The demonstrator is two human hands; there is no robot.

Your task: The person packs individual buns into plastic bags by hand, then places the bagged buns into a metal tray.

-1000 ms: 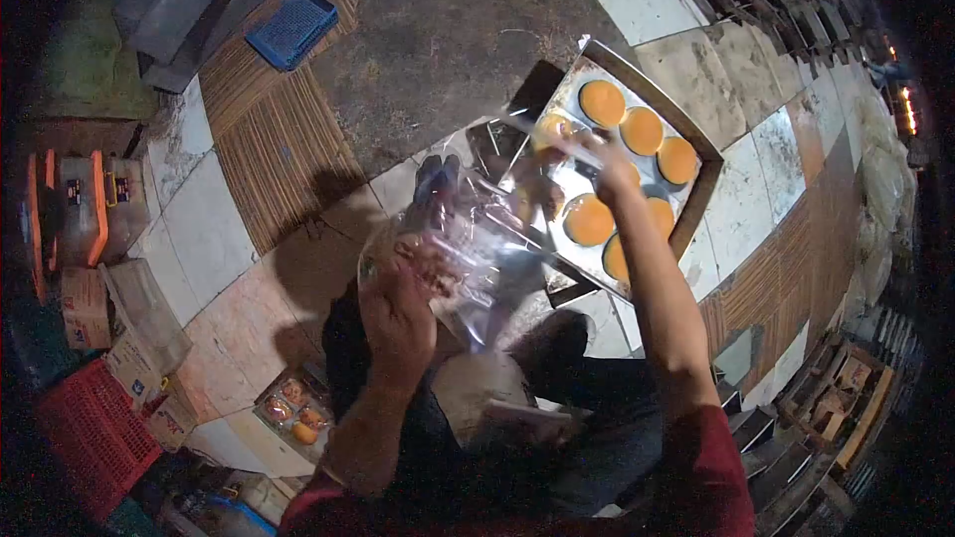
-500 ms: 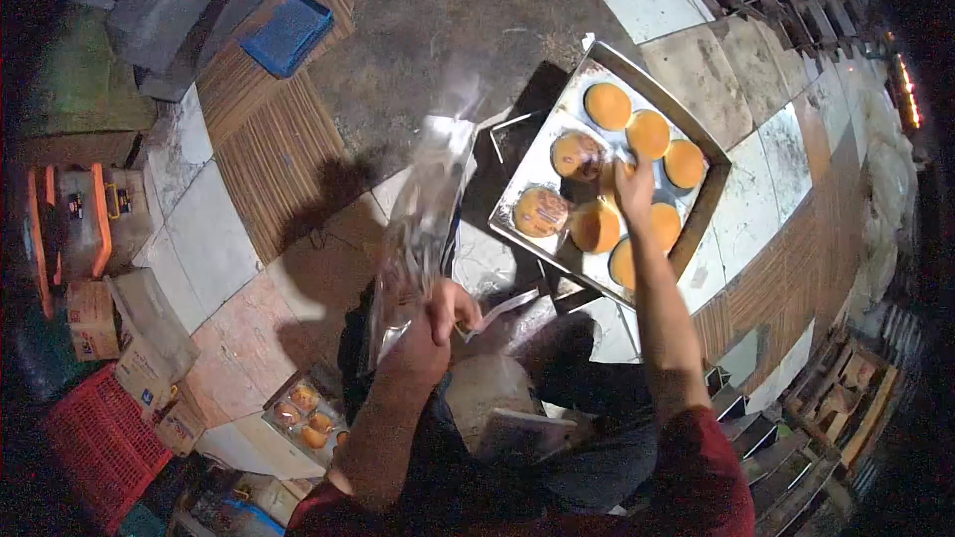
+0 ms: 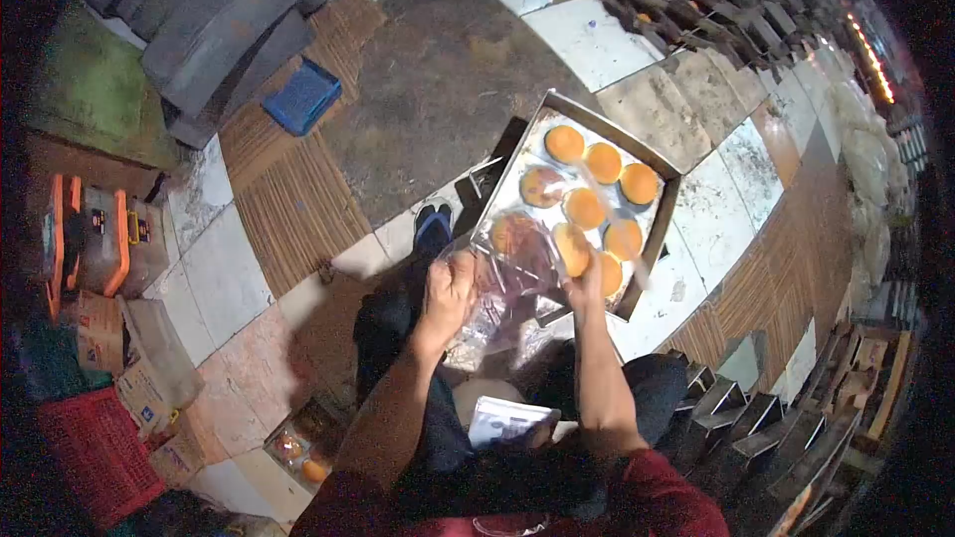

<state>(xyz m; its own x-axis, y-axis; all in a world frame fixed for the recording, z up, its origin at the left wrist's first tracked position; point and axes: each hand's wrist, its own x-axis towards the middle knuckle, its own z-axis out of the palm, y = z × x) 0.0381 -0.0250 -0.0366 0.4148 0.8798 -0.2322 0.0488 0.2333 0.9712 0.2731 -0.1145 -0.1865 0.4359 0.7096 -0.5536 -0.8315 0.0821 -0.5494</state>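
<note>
My left hand [image 3: 453, 290] is closed on a crumpled clear plastic bag [image 3: 497, 303], which spreads over the near left corner of a square metal tray [image 3: 652, 224]. My right hand [image 3: 587, 281] is at the bag's other side, its fingers closed at the plastic and close against a round golden bun [image 3: 571, 247]. Its fingertips are partly hidden and blurred. Several round buns lie in the tray, and one darker-topped bun [image 3: 517, 235] shows through the plastic. Another browned bun [image 3: 542, 186] sits just beyond it.
A small tray of buns [image 3: 310, 452] stands at lower left, near a red crate [image 3: 99, 447] and cardboard boxes [image 3: 102, 328]. A blue tray [image 3: 301, 96] lies on the floor ahead. Metal pans [image 3: 741, 408] line the right. A notebook-like item [image 3: 507, 421] rests at my lap.
My right hand has drawn back from the middle of the buns to the tray's near side. My left hand has moved slightly up, and the bag now lies across the tray's corner.
</note>
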